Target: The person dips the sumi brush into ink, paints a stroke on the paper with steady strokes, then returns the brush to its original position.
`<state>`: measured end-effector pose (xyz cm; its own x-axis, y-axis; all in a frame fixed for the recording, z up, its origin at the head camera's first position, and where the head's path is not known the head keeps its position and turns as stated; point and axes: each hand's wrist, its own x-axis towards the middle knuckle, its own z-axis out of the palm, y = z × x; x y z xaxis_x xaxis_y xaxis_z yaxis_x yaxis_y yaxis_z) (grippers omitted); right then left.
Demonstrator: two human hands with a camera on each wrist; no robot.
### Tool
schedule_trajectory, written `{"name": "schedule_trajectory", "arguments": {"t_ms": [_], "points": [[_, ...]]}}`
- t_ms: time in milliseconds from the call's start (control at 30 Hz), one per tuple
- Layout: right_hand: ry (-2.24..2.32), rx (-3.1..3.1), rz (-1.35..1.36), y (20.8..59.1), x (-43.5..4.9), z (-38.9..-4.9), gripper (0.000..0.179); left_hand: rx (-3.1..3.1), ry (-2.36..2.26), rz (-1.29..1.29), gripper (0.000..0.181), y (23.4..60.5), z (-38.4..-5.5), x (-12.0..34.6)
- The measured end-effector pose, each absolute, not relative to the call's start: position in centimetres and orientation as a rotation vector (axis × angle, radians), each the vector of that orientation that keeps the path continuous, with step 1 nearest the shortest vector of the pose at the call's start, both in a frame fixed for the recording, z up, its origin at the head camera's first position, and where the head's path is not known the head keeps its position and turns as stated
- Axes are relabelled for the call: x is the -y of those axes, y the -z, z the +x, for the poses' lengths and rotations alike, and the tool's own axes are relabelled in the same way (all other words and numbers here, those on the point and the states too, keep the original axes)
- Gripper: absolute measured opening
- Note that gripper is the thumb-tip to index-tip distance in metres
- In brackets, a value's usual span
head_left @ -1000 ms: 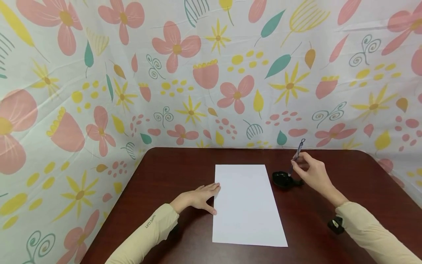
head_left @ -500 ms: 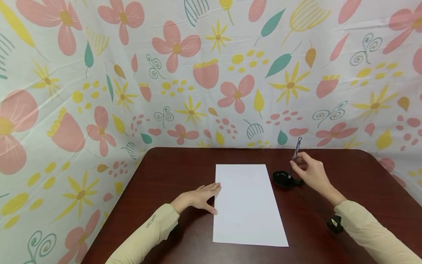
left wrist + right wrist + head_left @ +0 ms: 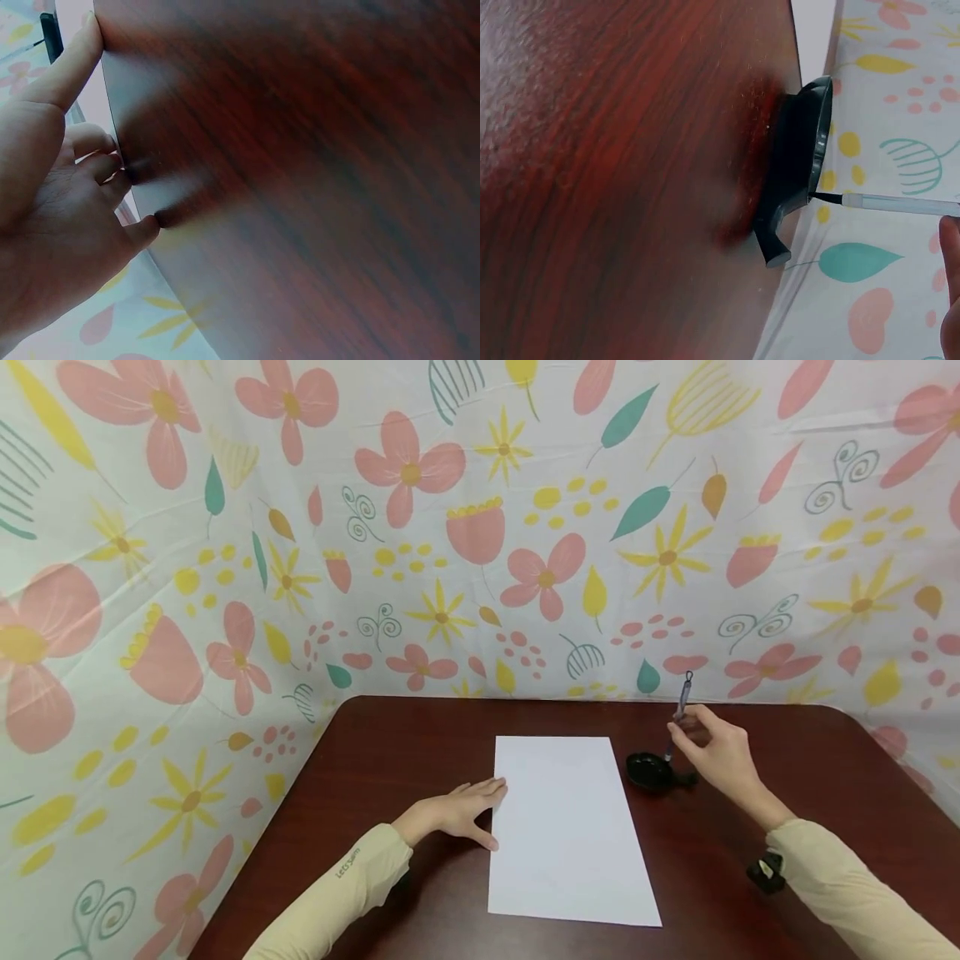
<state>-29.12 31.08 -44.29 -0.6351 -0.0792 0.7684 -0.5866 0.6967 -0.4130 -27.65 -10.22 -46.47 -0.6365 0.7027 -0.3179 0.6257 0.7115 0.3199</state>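
My right hand pinches a writing brush by its shaft, held nearly upright with a loop at its top end. In the right wrist view the dark bristle tip of the brush meets the rim of a black ink dish, which has a short stubby handle. From the head view, this ink dish sits just right of a blank white sheet of paper. My left hand rests on the paper's left edge, fingers and thumb spread; fingertips touch down in the left wrist view too.
The dark red-brown wooden table reaches back to a flower-printed cloth behind and at the left. A black device is strapped at my right wrist, under the cream sleeve.
The brush dips slightly lower into the dish, then rises a little towards the rim. The whole head view shifts slightly. My left hand keeps its place on the paper.
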Motion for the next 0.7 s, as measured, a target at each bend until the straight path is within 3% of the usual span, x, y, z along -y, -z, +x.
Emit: {"name": "schedule_trajectory", "arguments": {"t_ms": [700], "points": [[-0.868,2.1,0.448,43.91,-31.57,-29.05,0.02,-2.501,-0.228,1.037,0.096,46.44,-27.49,10.14]]}}
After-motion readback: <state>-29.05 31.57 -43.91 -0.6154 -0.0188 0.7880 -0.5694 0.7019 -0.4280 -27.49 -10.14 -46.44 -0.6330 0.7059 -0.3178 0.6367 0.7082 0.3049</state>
